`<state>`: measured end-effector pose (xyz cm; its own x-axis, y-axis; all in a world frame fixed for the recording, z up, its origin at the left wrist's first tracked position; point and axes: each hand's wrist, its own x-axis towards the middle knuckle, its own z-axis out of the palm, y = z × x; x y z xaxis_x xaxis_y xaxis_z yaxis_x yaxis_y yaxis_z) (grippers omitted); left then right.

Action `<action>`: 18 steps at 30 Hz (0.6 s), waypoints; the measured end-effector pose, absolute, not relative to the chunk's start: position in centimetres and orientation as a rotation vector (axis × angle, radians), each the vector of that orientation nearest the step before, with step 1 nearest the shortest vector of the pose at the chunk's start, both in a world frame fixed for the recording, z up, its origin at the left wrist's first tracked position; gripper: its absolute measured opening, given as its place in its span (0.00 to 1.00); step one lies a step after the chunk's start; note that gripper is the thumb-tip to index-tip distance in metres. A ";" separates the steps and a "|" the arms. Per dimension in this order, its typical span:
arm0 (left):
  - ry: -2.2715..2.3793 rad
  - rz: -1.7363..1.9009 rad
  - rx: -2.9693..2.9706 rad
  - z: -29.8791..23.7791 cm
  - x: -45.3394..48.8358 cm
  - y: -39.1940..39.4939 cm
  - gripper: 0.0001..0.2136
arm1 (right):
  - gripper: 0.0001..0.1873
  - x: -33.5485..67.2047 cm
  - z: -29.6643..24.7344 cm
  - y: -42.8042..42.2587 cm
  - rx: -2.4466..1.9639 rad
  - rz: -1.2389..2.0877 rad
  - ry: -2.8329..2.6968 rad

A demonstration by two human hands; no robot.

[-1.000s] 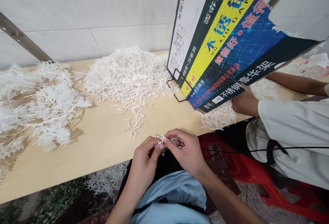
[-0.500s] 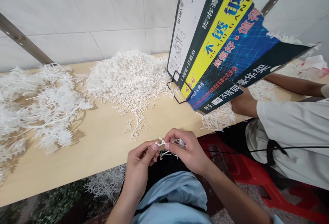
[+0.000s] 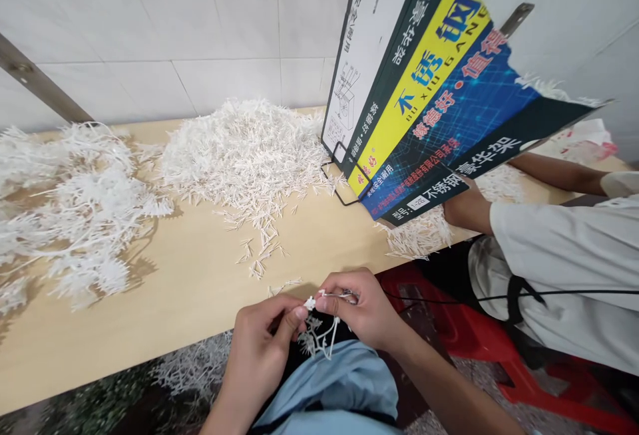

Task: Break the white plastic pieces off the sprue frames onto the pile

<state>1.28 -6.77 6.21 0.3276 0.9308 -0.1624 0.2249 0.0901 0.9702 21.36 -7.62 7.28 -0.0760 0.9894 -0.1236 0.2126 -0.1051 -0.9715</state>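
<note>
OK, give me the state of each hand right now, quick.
Left hand: closed, thumb and finger pinching a small white tip.
Right hand: closed, holding a white sprig, part of it hanging below.

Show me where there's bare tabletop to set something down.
Widest is the front of the tabletop, between the white tangle at left, the heap behind and the left hand. A smaller patch lies between the stray bits and the printed cardboard. Crowded: left and back, under tangle and heap, and beyond the cardboard, with white pieces and another person's arms.
</note>
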 end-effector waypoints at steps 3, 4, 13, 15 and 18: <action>1.160 0.926 1.521 7.8 2.0 -7.8 0.13 | 0.21 20.8 8.6 -8.7 -1.329 1.247 -1.231; 1.168 0.987 1.503 8.2 2.4 -8.2 0.13 | 0.21 20.4 9.0 -9.1 -1.313 1.224 -1.190; 1.330 1.251 1.235 7.9 -0.3 -7.6 0.13 | 0.13 24.5 9.2 -8.5 -1.203 0.487 -0.721; 1.392 1.326 1.140 7.7 -0.9 -6.5 0.11 | 0.14 25.3 9.0 -8.3 -1.315 0.573 -0.789; 1.502 1.307 1.114 7.9 0.1 -4.0 0.11 | 0.19 24.2 8.0 -8.3 -1.336 0.927 -0.788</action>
<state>0.11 -4.01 7.92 -0.2588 0.9652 -0.0368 0.0967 0.0638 0.9933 24.24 -8.33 8.03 0.4402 0.8968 -0.0441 -0.1006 0.0004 -0.9949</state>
